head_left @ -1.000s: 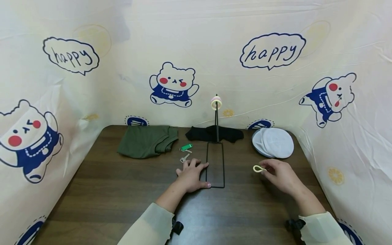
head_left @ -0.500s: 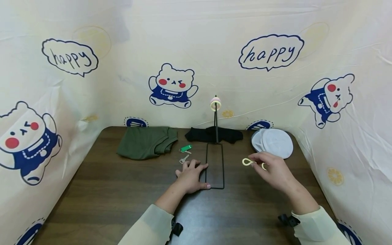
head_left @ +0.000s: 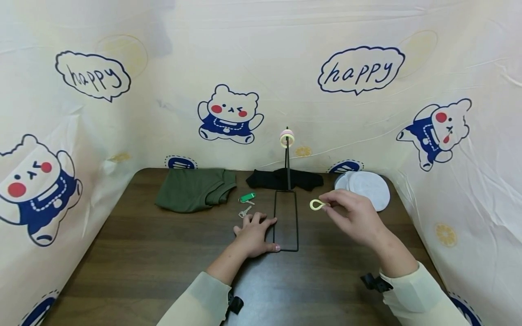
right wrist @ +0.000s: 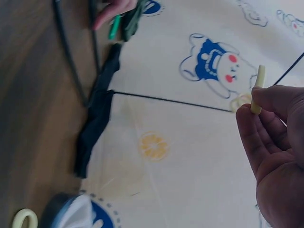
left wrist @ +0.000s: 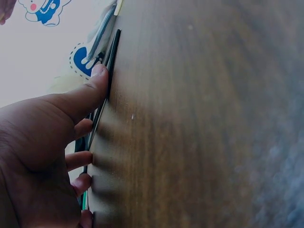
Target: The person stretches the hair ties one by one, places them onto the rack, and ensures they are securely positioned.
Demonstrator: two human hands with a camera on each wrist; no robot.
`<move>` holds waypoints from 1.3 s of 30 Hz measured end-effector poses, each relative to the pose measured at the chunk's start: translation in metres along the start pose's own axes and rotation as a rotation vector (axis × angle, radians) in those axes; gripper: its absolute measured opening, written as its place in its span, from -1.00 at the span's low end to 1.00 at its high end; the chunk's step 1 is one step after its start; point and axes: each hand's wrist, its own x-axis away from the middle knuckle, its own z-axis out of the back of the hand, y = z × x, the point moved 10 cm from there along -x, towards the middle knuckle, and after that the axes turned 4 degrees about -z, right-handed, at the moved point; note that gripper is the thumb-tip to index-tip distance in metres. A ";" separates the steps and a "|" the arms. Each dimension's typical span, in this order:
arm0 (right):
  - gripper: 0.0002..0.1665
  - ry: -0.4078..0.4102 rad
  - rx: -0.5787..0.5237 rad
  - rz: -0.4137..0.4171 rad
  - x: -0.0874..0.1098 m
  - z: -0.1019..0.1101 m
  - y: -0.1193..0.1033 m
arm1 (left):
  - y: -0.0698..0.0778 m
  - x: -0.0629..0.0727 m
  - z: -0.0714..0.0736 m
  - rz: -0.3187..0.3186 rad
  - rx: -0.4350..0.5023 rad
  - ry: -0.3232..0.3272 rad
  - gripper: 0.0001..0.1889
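Observation:
My right hand (head_left: 355, 217) pinches a pale yellow hair tie (head_left: 316, 205) between thumb and fingertips, above the table and right of a thin black wire stand (head_left: 298, 222). In the right wrist view the hair tie (right wrist: 259, 88) sticks up past the fingertips. My left hand (head_left: 253, 235) rests at the left side of the stand's rectangular base, its thumb pressing the near corner and its fingers spread on the tabletop. Pink and yellow hair ties (head_left: 287, 138) hang at the top of the stand. Another yellow hair tie (right wrist: 24, 219) lies on the table in the right wrist view.
Folded green cloth (head_left: 195, 190) lies at the back left, near keys (head_left: 245, 211) with a green tag (head_left: 247, 197). Black fabric (head_left: 265, 179) lies behind the stand. A round, white fabric-covered item (head_left: 371, 188) sits back right. A printed curtain (head_left: 163, 108) encloses the table.
My right hand has moved left and slightly away from me with the hair tie, toward the stand. My left hand has stayed on the base.

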 end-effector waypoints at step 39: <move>-0.64 0.130 -0.080 0.231 -0.066 0.021 -0.082 | 0.002 0.002 0.003 0.001 -0.007 0.008 -0.07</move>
